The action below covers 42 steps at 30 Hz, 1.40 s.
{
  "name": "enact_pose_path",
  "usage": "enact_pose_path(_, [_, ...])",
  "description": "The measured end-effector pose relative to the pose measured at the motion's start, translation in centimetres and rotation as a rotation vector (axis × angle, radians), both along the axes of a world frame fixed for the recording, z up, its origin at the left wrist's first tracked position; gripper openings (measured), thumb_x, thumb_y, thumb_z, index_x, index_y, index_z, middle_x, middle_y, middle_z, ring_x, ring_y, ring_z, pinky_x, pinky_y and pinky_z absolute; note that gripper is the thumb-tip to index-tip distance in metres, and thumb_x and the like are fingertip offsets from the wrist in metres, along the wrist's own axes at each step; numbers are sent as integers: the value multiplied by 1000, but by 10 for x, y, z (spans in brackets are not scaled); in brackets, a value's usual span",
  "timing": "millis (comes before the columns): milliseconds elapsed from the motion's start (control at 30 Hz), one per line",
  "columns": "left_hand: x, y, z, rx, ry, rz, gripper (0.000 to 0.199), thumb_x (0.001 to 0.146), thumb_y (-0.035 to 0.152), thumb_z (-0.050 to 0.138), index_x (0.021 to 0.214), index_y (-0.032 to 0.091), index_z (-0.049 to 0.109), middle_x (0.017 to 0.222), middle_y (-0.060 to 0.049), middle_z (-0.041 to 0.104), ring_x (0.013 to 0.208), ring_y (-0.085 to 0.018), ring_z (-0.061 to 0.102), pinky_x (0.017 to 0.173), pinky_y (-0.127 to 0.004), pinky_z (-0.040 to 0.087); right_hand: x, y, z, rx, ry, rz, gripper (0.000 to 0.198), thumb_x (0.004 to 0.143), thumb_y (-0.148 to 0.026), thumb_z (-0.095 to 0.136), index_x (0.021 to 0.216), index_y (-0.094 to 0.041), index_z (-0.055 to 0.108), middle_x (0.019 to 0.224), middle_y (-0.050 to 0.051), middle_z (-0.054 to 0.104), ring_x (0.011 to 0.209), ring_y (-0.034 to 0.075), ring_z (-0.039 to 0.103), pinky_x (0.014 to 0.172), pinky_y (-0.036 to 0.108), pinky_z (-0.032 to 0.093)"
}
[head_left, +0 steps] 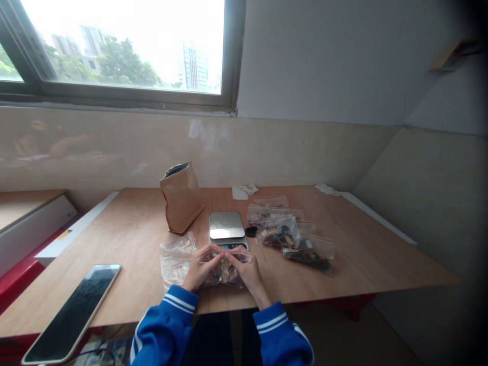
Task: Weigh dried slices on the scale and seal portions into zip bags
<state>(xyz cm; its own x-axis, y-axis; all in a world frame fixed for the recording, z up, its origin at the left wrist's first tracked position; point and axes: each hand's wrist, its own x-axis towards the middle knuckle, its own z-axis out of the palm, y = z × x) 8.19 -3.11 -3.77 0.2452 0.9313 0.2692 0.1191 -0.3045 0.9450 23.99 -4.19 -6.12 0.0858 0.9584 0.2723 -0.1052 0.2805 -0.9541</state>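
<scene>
In the head view, my left hand and my right hand meet at the top edge of a clear zip bag with brownish pieces inside. Thumbs and fingertips of both hands are closed on the bag's edge, close together at its middle. Directly behind the bag stands a digital kitchen scale with a bare metal plate; its display is partly covered by my fingers. Another crumpled clear plastic bag lies just left of my left hand.
Several filled zip bags lie right of the scale, beside a small black object. An open brown paper pouch stands at the back left. A phone rests at the front left. White paper lies near the wall.
</scene>
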Motion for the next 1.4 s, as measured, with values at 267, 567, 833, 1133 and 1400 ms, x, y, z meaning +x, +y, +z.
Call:
enact_pose_path(267, [-1,1,-5,-23,8,-5,30,79,43,67,78,13,70,75,-6,70,71,-17,63,67,-26,49,1,-4,4,-58,93,1,19,72,-36,74,64,-19,71,65,0,61,63,14,59,62,24,47])
enact_pose_path(567, [-4,5,-12,-3,79,49,34,83,45,60,77,14,72,76,-5,72,76,-19,64,71,-26,49,2,-1,-2,-13,34,-45,26,81,-41,64,73,-19,76,74,3,64,71,17,58,66,25,46])
enact_pose_path(833, [-3,5,-13,-132,-48,85,57,84,65,46,78,16,74,74,-6,72,72,-21,66,70,-30,52,5,-2,1,-55,53,16,44,85,-57,55,78,-19,76,76,6,69,73,20,63,72,29,49])
enact_pose_path(1133, [-4,8,-14,-233,-93,94,75,86,71,27,83,15,75,65,-10,70,74,-24,68,70,-33,53,2,-1,-8,-168,60,-92,68,86,-73,35,72,-20,74,74,11,73,75,25,68,72,32,52])
enact_pose_path(1400, [-8,6,-13,-346,-117,170,85,85,75,18,94,11,73,74,-14,72,92,-28,68,87,-39,52,7,-2,-9,-163,42,-119,76,82,-80,29,73,-20,74,80,11,73,78,23,68,79,32,51])
